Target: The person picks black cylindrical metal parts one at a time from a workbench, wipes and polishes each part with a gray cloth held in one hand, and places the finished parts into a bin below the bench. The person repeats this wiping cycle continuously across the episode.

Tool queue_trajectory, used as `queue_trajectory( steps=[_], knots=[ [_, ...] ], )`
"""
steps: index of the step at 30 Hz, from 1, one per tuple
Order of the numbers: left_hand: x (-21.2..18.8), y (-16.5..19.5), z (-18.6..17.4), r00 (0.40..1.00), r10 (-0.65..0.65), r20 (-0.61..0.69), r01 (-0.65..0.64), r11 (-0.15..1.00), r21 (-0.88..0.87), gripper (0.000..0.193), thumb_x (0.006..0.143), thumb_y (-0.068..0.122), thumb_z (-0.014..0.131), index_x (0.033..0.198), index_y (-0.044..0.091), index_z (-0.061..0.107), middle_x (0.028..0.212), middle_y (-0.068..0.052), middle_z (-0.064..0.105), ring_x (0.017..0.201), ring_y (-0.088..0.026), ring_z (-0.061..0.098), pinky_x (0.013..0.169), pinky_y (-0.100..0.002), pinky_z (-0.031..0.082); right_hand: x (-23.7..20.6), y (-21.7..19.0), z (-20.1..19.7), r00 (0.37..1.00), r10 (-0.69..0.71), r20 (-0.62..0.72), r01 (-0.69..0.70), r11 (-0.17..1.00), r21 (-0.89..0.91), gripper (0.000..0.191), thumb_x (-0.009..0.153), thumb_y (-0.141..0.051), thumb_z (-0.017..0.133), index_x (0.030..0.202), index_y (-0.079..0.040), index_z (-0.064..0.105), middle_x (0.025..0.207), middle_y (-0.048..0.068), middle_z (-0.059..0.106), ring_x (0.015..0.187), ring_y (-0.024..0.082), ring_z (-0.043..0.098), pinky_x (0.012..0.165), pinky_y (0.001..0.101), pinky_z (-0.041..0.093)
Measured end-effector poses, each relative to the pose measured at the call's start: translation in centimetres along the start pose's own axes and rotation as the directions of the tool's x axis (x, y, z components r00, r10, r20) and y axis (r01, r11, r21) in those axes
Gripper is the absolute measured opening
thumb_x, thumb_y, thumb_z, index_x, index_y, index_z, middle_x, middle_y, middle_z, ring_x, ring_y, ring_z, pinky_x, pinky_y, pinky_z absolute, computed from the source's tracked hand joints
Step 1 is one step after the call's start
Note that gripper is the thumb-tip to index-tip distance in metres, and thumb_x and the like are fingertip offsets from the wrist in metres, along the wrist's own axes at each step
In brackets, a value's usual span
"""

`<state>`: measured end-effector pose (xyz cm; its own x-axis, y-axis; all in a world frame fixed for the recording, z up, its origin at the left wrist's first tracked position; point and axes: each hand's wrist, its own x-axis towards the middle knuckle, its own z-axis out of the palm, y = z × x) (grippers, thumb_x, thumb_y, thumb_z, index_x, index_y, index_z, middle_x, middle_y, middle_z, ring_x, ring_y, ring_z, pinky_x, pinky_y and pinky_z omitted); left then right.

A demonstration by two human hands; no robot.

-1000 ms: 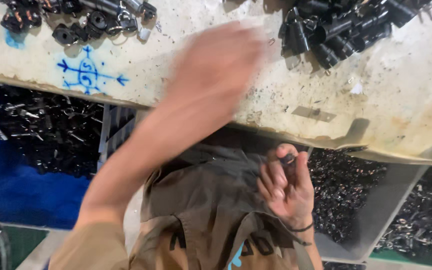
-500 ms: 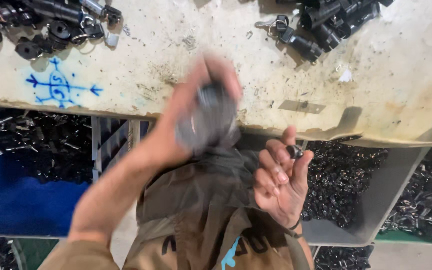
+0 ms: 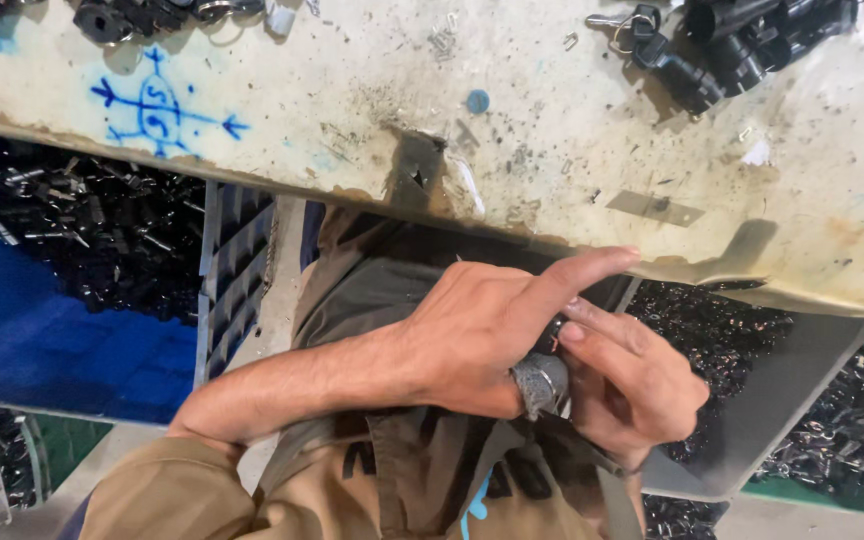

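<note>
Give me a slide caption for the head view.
Both hands, left hand and right hand, meet on a small grey metal cylinder below a worn workbench.

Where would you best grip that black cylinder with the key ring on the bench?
Judging by its pose, pinch the black cylinder across its round body, coming from above: it lies flat on the workbench, and the key ring end is cluttered.

small grey metal cylinder (image 3: pixel 540 383), upright, pinched between both hands below the table edge
</note>
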<state>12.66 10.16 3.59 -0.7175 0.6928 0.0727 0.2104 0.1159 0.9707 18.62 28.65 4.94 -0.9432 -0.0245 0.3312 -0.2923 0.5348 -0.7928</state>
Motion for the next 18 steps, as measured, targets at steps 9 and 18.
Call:
queue_trajectory(
  steps=[9,18],
  knots=[
    [-0.1,-0.3,-0.5,0.921,-0.05,0.386,-0.028,0.981,0.194,0.132,0.056,0.018,0.085,0.164,0.009,0.008,0.08,-0.011,0.071,0.074,-0.036,0.071,0.059,-0.046,0.054,-1.4,-0.6,-2.4,0.955,0.179,0.234,-0.198,0.978,0.06,0.041,0.062,0.006,0.079,0.101,-0.002,0.075,0.1,0.015,0.069,0.084,0.021,0.071,0.071,0.0274,0.055],
    [-1.5,0.0,-1.3,0.993,-0.024,0.116,0.023,1.0,0.01,0.129,0.066,0.012,0.082,0.17,0.012,0.006,0.099,-0.008,0.075,0.088,-0.031,0.075,0.065,-0.038,0.056,-1.6,-1.0,3.0,0.99,0.07,-0.121,-0.047,0.981,0.188,0.029,0.077,0.003,0.081,0.101,-0.01,0.07,0.1,0.007,0.065,0.088,0.017,0.07,0.074,0.0287,0.059]
  ],
)
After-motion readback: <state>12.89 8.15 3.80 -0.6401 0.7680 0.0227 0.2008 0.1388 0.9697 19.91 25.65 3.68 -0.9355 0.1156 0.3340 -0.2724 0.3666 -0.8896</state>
